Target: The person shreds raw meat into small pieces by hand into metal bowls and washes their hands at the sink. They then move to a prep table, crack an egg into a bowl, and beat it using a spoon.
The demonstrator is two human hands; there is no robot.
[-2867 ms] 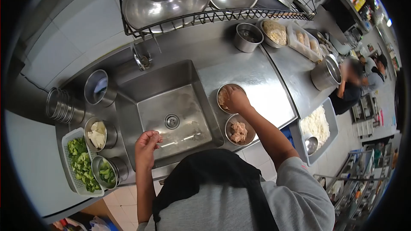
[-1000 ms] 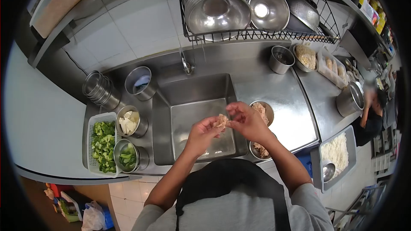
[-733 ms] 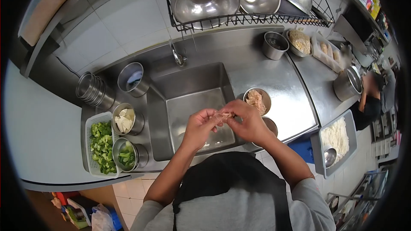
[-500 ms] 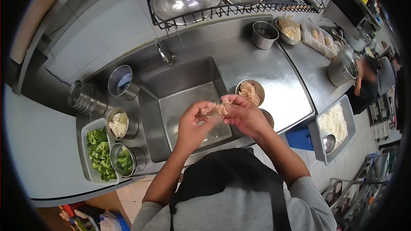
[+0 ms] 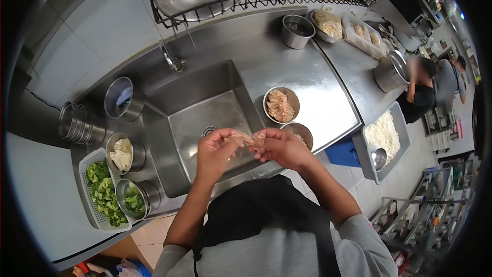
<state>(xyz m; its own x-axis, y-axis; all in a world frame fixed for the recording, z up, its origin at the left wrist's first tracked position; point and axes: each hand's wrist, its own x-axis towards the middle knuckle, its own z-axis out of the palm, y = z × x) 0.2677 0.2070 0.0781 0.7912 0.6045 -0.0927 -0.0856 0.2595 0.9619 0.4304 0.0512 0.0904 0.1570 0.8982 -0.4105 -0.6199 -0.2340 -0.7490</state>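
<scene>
Over the front right part of the steel sink (image 5: 184, 118), a pale pink piece of raw meat (image 5: 247, 139) is stretched between my hands. My left hand (image 5: 212, 155) pinches one end of it, and my right hand (image 5: 287, 149) has its fingers closed on the other end. Just beyond my right hand, a steel bowl (image 5: 267, 106) holds a heap of raw meat (image 5: 281, 106). A second steel bowl (image 5: 307, 132) is partly covered by my right hand, with some pale meat showing in it.
To the left stand a basket of broccoli (image 5: 105, 195), a pot with white chunks (image 5: 121, 155), a pot of green vegetables (image 5: 134, 200) and stacked steel cups (image 5: 77, 123). A faucet (image 5: 169, 59) rises behind the sink. Right, a grey tub (image 5: 405, 138) holds white rice-like food; two people work beyond.
The meat, bunched between my fingers before, is now drawn out thinner between my hands. The view has shifted, so the counter and bowls appear further left.
</scene>
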